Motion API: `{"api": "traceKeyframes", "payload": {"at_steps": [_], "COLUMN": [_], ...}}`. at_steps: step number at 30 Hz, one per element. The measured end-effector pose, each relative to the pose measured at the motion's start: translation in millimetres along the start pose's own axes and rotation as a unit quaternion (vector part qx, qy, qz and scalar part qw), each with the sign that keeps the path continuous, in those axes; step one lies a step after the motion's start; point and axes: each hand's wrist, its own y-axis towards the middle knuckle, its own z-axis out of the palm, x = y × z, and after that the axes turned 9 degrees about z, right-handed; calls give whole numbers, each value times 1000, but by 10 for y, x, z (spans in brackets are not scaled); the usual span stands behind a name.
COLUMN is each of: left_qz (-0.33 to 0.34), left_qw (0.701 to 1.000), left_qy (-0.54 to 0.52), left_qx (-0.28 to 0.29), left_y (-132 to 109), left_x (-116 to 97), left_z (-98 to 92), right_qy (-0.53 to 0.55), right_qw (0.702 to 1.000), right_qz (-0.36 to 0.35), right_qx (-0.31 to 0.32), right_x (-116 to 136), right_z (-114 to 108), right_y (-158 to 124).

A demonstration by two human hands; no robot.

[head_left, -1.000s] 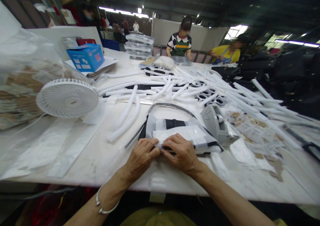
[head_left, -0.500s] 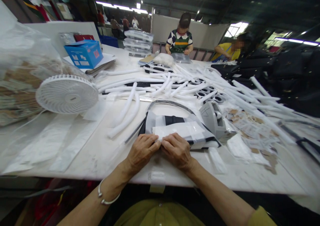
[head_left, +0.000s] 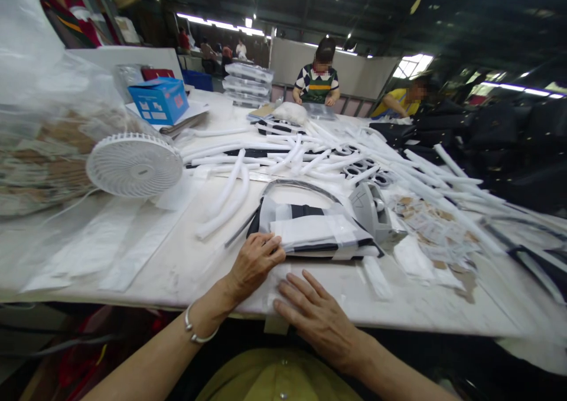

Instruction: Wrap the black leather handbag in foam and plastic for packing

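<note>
A black bag (head_left: 305, 211) wrapped in white sheets lies flat in front of me, its wrapped handle (head_left: 305, 183) arching away. At the bag's near left edge my left hand (head_left: 257, 262) grips the white wrapping (head_left: 310, 231), fingers bent over it. My right hand (head_left: 314, 312) rests near the table's front edge, fingers spread, with nothing in it. Strips of clear tape seem to cross the wrapping. Just right of the bag stands a grey tape dispenser (head_left: 370, 212).
White padded tubes (head_left: 230, 194) lie across the table (head_left: 177, 259). A white fan (head_left: 135, 165), a blue box (head_left: 159, 101) and a large plastic bag (head_left: 48, 147) are at left. Small packets (head_left: 429, 224) lie at right. Two people work across the table, a person (head_left: 316, 82) and another (head_left: 398, 101).
My right hand has let go of the bag's near edge and moved back toward the table's front edge, its fingers opening. My left hand remains at the wrapping.
</note>
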Motion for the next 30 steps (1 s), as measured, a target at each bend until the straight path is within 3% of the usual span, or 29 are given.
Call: {"api": "traceKeyframes", "payload": {"at_steps": [3,7,15,18,22,26,30], "left_qz": [4,9,18,17,9,-18,-100], "left_qw": [1000,1000,1000,1000,999,999,992], "left_qy": [3,6,17,18,9,-7,-77], "left_qx": [3,6,4,-4,-33,-37,5], "left_y": [-7,-12,33,47,42,29,49], "left_x": [3,13,-3,-13,-14,-39,-142], "left_z": [-1,11,-18,-29,-10,-14,-105], "right_qy": [29,127,180,196,233,230,248], "right_qw": [998,986,983,980,965,960,926], "right_qz": [38,12,24,19,45,144,284], "right_qx": [-49,-103,-27,-42,-107,-66,5], "right_x": [55,60,167,79,-228,-534,-693], "right_z": [162,134,-59,-190,-389,-399,-332], "right_y": [68,240,276,399,699,943,1072]}}
